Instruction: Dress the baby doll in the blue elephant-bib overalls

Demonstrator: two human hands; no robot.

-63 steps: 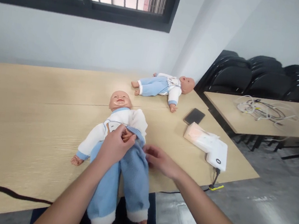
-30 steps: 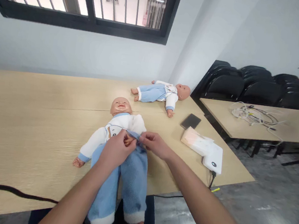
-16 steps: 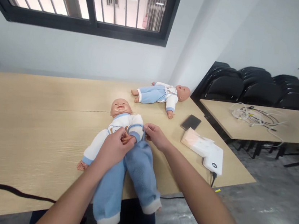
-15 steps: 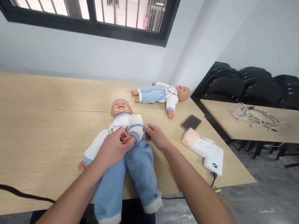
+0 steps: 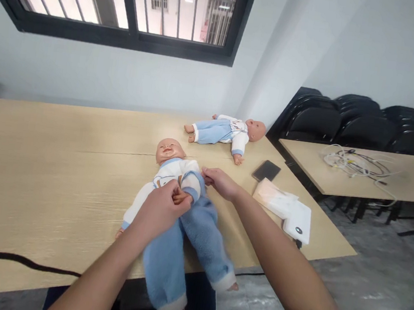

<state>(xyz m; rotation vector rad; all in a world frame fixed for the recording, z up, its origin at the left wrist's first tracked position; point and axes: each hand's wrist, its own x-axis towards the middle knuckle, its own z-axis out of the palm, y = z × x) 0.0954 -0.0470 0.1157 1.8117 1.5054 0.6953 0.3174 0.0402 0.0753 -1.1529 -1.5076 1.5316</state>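
Note:
A baby doll (image 5: pixel 170 150) in a white top and blue fleece trousers (image 5: pixel 197 234) lies on its back on the wooden table (image 5: pixel 41 155), legs hanging over the near edge. My left hand (image 5: pixel 158 209) is closed on the doll's small hand at its belly. My right hand (image 5: pixel 221 182) pinches the doll's white, blue-cuffed sleeve (image 5: pixel 190 180) at its side. A second dressed doll (image 5: pixel 225 129) lies farther back on the table.
A dark phone (image 5: pixel 266 171), a pink-white packet (image 5: pixel 273 196) and a white device (image 5: pixel 298 227) with a cable lie right of the doll. A black cord (image 5: pixel 9 259) runs along the near left edge. A second table (image 5: pixel 311 163) holds tangled cables (image 5: pixel 357 163); black chairs (image 5: pixel 320 121) stand behind.
My right hand moved from the trouser waistband up to the sleeve at the doll's side. The doll shifted slightly right and its legs swung outward. My left hand kept its hold.

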